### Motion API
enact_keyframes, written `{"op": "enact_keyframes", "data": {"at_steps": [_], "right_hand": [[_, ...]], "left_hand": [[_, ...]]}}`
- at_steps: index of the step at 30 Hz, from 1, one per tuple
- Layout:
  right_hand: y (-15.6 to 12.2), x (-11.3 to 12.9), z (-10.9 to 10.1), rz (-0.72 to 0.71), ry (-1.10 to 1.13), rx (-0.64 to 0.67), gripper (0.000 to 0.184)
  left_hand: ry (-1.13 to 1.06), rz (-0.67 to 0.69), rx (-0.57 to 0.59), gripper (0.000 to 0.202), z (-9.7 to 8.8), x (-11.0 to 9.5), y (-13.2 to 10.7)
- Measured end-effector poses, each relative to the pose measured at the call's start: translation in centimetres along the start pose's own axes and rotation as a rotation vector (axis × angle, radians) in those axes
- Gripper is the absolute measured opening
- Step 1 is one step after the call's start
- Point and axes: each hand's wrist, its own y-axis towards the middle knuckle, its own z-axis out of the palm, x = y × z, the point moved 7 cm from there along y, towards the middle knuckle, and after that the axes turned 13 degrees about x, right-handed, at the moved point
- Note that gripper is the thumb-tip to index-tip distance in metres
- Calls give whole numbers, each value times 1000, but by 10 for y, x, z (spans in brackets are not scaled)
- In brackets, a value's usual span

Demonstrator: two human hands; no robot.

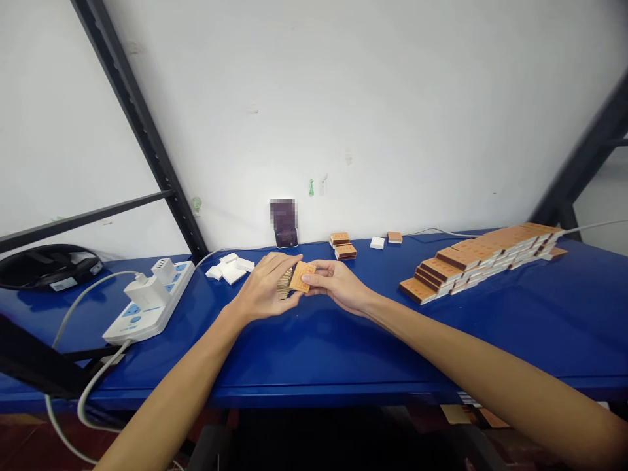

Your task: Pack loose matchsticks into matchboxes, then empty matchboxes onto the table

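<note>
My left hand (267, 286) curls around a bundle of thin layered pieces (284, 285) with striped tan and dark edges; their kind is unclear. Against the bundle's right side is a flat orange card-like piece (299, 275) with printed marks. The thumb of my right hand (334, 285) presses on its face, with the other fingers behind it. Both hands meet just above the blue tabletop (314, 347). Behind the right hand stand a few small orange boxes (345, 251) with brown sides. Several white box pieces (232, 269) lie beyond my left hand.
A long stepped stack of orange boxes (471, 255) fills the right side. A white piece (377, 243) and a single orange box (394, 237) lie near the wall. A phone (285, 226) leans there. At left are a power strip (161, 304) with cables and a black headset (49, 268).
</note>
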Motion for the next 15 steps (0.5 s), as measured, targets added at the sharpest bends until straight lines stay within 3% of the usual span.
{"op": "enact_keyframes", "data": {"at_steps": [15], "right_hand": [[-8, -1, 7, 21, -62, 15, 40]], "left_hand": [[67, -108, 112, 50, 2, 0, 2]]}}
